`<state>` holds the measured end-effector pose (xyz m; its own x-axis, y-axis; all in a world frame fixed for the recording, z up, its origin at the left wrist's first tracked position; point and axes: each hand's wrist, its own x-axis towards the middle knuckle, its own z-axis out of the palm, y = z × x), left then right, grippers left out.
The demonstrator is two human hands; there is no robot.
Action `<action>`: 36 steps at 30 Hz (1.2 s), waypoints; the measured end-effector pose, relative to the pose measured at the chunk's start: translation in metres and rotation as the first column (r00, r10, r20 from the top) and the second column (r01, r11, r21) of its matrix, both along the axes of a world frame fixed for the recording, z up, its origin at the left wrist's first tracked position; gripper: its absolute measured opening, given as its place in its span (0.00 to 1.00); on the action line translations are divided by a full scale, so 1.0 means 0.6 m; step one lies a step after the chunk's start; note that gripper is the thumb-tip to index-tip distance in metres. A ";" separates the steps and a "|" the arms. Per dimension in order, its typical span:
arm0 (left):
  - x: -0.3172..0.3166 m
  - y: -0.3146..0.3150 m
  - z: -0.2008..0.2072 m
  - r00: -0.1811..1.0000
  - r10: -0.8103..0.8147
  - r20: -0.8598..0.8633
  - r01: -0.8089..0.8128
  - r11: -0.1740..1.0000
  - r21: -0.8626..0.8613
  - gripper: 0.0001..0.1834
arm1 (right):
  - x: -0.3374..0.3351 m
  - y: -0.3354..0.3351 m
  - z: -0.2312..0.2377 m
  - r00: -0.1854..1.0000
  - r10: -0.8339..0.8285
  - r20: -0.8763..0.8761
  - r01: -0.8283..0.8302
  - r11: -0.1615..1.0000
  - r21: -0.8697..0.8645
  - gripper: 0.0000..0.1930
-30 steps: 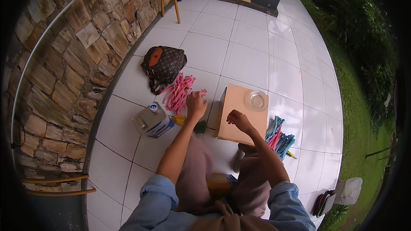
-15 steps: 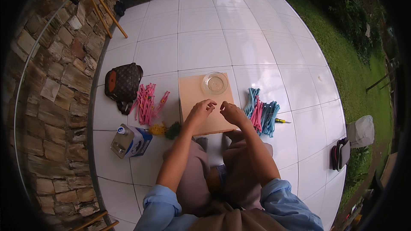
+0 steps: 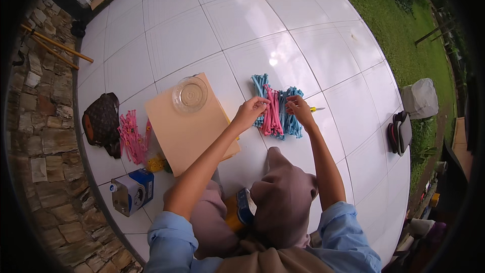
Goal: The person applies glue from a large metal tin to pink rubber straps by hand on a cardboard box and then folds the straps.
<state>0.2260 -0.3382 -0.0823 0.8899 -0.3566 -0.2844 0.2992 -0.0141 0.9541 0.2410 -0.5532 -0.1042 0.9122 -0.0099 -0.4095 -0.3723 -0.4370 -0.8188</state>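
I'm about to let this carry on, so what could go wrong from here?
The pink bundle lies between two teal bundles, so the left hand or right hand might snag neighbouring strips.

The yellow-handled tool lies close beside the right hand, which might knock it.

The clear dish sits near the far edge of the tan cardboard; a bump there could tip it onto the tiles.

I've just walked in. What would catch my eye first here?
Probably the bright pink bundle between two blue-green bundles on the white tiles, with the left hand and right hand at them. Next, the clear round dish on the tan cardboard, left of the bundles. Farther left, a dark brown bag lies beside another pink pile.
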 end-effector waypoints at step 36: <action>0.043 -0.072 0.074 0.737 0.052 0.674 -0.380 0.857 0.349 0.35 | 0.025 0.021 0.271 0.895 0.444 -0.029 -0.420 0.820 -0.390 0.37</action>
<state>0.2516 -0.3815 -0.0378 0.9501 -0.1135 0.2905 -0.3081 -0.4858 0.8180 0.2560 -0.5407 0.0583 0.8820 0.2492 -0.4000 -0.0281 -0.8194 -0.5725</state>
